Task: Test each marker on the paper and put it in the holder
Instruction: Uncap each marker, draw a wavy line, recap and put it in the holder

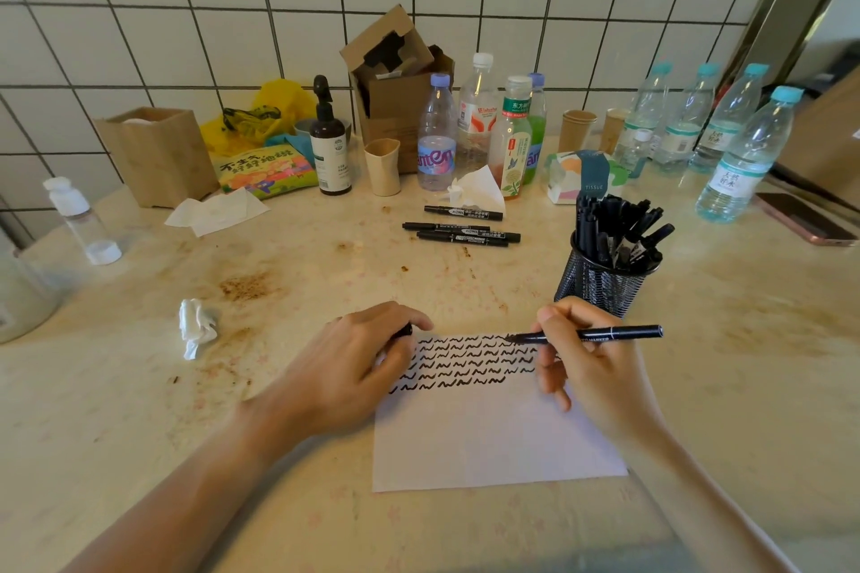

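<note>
The black mesh metal holder (600, 281) full of black markers stands just behind the white paper sheet (493, 437). Three loose black markers (460, 230) lie farther back. A crumpled white tissue (198, 328) sits left. Bare stained beige counter (302, 275) lies between them.

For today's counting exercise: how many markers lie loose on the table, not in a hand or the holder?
3. One marker lies nearest the bottles; two more lie side by side just in front of it. None seems hidden.
</note>
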